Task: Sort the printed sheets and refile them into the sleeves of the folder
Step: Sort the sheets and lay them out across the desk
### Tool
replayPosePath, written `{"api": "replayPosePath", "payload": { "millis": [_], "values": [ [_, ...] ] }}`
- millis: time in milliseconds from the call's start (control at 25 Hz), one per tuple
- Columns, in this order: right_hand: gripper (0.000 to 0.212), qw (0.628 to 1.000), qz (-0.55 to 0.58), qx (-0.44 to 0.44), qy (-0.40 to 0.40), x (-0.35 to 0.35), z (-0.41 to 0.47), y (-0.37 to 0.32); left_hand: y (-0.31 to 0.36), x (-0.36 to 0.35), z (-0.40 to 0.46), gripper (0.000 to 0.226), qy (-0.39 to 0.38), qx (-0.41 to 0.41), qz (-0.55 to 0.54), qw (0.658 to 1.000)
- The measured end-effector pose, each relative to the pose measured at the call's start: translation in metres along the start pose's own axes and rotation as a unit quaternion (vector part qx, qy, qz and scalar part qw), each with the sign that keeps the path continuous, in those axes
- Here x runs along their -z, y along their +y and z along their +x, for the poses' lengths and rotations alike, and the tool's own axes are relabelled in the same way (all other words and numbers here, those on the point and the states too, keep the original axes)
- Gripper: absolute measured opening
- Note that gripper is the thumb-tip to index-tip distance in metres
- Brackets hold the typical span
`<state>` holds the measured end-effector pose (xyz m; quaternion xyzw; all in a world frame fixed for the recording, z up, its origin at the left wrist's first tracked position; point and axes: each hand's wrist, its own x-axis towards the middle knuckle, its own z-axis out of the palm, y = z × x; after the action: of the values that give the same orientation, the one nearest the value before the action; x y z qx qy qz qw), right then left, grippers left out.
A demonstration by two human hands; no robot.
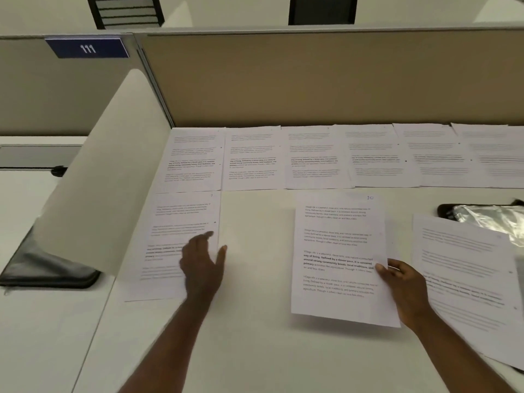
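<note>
A single head-worn wide-angle view looks forward and steeply down onto a white desk (255, 321) from just above it. It faces the tan partition panel (326, 80) along the desk's far edge, with a row of printed sheets (252, 157) at its foot. Both forearms enter from the bottom edge; lines bend near the frame's borders.

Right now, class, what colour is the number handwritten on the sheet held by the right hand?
Blue; the head view shows the number at the sheet's top right corner.
</note>
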<state>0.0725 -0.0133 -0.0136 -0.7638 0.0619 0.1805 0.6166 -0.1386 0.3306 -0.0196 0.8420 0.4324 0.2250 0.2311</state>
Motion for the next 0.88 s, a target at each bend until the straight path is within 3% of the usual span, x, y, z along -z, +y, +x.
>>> {"api": "replayPosePath", "payload": {
  "millis": [200, 440, 560, 760, 880],
  "values": [
    [0.026, 1.000, 0.007, 0.003, 0.006, 0.045, 0.015, 0.003, 0.075, -0.058, -0.064, 0.048, -0.128, -0.073, -0.028, 0.989],
    [0.023, 0.999, 0.033, 0.013, 0.005, 0.100, 0.037, -0.005, 0.146, -0.106, -0.098, 0.066, -0.231, -0.016, -0.097, 0.968],
    [0.025, 0.999, 0.038, 0.012, 0.016, 0.126, 0.052, -0.007, 0.178, -0.120, -0.103, 0.080, -0.242, 0.034, -0.104, 0.964],
    [0.024, 0.999, 0.039, 0.015, 0.009, 0.145, 0.065, -0.007, 0.212, -0.133, -0.107, 0.109, -0.225, 0.084, 0.021, 0.970],
    [0.023, 0.999, 0.048, 0.013, 0.007, 0.151, 0.070, -0.004, 0.224, -0.135, -0.101, 0.122, -0.235, 0.138, 0.008, 0.962]
  ]
}}
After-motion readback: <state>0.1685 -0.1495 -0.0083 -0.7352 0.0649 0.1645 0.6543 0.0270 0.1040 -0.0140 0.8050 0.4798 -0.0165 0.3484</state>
